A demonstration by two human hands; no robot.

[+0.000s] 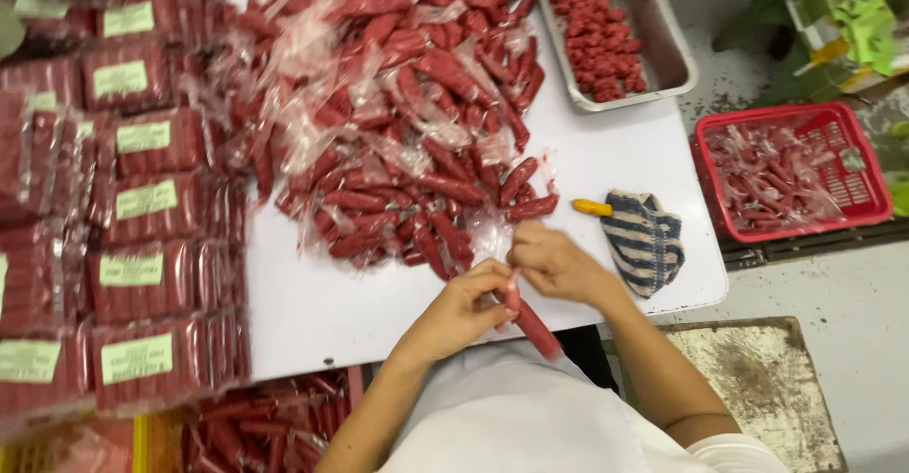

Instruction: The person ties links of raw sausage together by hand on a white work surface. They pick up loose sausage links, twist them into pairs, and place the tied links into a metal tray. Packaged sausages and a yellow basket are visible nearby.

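A white table (606, 170) carries the work, its left side covered by stacked sealed packs (142, 198) of red sausages with pale green labels, and its middle by a large loose heap of sausages (398, 123) tangled in clear film wrappers. Beyond the heap stands a steel tray (677, 52) holding small red pieces, and off the table's right edge sits a red basket (871, 165) of discarded clear wrappers. A striped cloth (649, 241) lies near the right hand, with a small yellow-handled tool (592, 208) just beside it. At the near table edge, the left hand (464, 307) is closed around the upper part of a single red sausage (535, 326), while the right hand (559, 265) pinches at its top end, where a scrap of film appears to sit; the exact finger contact there is too small to confirm. The sausage is held over the table edge, close to the person's body. Its long axis runs diagonally, upper end toward the heap and up-left, lower end pointing down-right toward the person. In my judgement, the step goes best with the left hand holding firm but not crushing, and the right pulling the film along the long axis instead of across it, so the sausage does not snap.
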